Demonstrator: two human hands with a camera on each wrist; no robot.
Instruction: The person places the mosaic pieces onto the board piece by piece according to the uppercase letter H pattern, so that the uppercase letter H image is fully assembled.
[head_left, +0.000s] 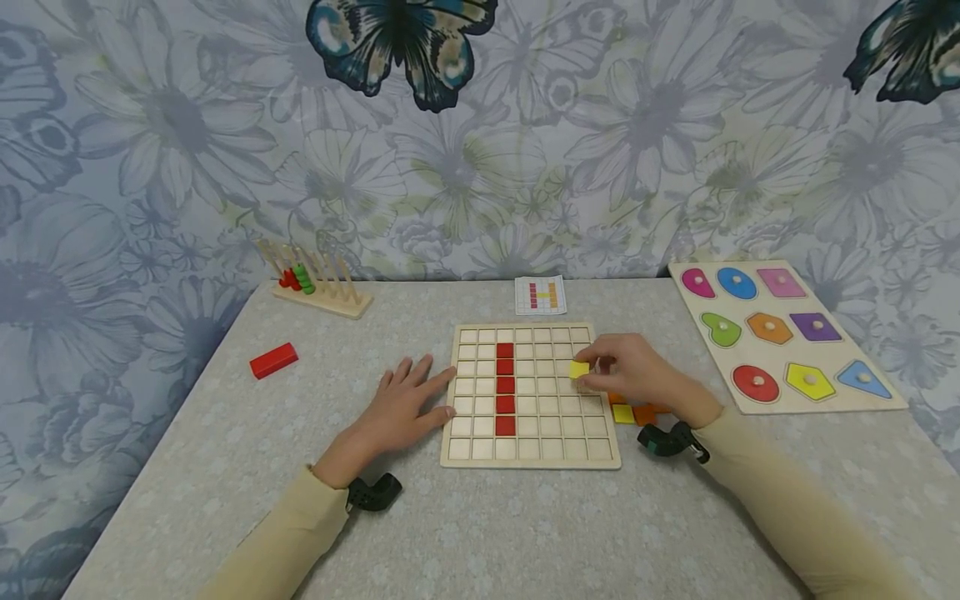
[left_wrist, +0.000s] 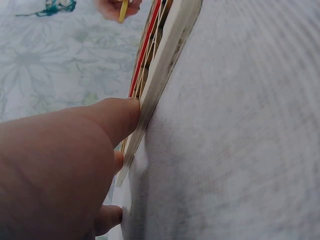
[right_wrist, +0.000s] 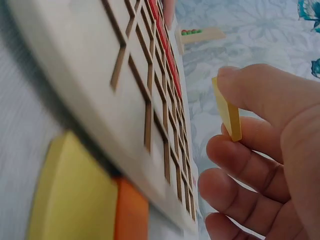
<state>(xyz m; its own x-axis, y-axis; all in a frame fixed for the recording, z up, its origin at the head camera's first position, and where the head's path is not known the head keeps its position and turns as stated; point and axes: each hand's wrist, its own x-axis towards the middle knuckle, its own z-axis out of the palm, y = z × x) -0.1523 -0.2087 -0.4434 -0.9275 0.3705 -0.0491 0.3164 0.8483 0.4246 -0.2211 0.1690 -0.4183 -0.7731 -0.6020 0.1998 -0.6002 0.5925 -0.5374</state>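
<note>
A wooden grid board (head_left: 530, 450) lies on the table, with a column of red square tiles (head_left: 506, 385) set in its cells. Over the board's right side, my right hand (head_left: 630, 367) pinches a yellow square tile (head_left: 578, 369) between thumb and fingers. In the right wrist view that yellow tile (right_wrist: 227, 111) is held clear of the board. My left hand (head_left: 401, 408) lies with fingers spread at the board's left edge. Its thumb (left_wrist: 122, 117) touches the frame's side in the left wrist view.
Loose yellow and orange tiles (head_left: 623, 414) lie by the board's right edge, partly under my right hand. A pattern card (head_left: 541, 296) stands behind the board. At left are a red block (head_left: 273, 361) and a peg stand (head_left: 322, 300); at right, a shape puzzle (head_left: 783, 337).
</note>
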